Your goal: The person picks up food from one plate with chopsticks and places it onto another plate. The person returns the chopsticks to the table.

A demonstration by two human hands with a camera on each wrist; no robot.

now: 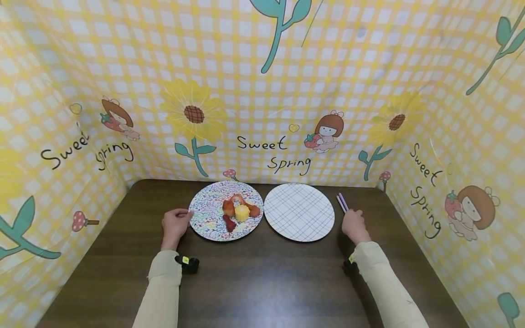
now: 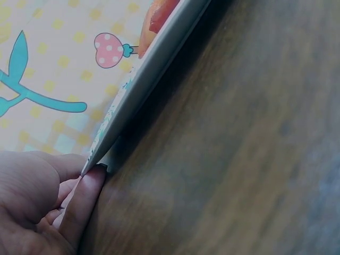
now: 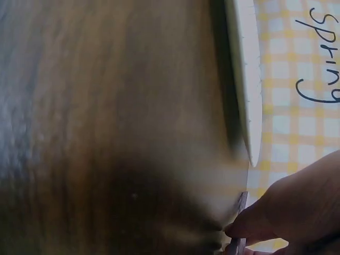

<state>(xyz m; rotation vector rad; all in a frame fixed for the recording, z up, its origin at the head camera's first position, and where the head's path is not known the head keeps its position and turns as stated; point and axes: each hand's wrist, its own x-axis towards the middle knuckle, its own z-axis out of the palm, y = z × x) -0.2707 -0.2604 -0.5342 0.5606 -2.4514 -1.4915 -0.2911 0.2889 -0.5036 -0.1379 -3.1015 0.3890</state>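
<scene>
On the left lies a round plate (image 1: pixel 207 200) with a multicoloured squiggle pattern. Several pieces of orange-red food (image 1: pixel 229 208) and a yellow corn piece (image 1: pixel 242 213) sit on its right half. My left hand (image 1: pixel 176 224) pinches the plate's left rim, thumb above and fingertip beneath, as the left wrist view shows (image 2: pixel 58 196). My right hand (image 1: pixel 355 225) holds a pair of purple chopsticks (image 1: pixel 342 202), whose ends stick out past the fingers. In the right wrist view, fingertips grip a chopstick (image 3: pixel 243 201); the rest of the pair is hidden by the hand.
A white plate (image 1: pixel 299 212) with a blue grid pattern stands right beside the squiggle plate, between it and my right hand. Both are on a dark brown wooden table (image 1: pixel 262 278). Yellow checked cloth (image 1: pixel 262 105) walls the table's back and sides.
</scene>
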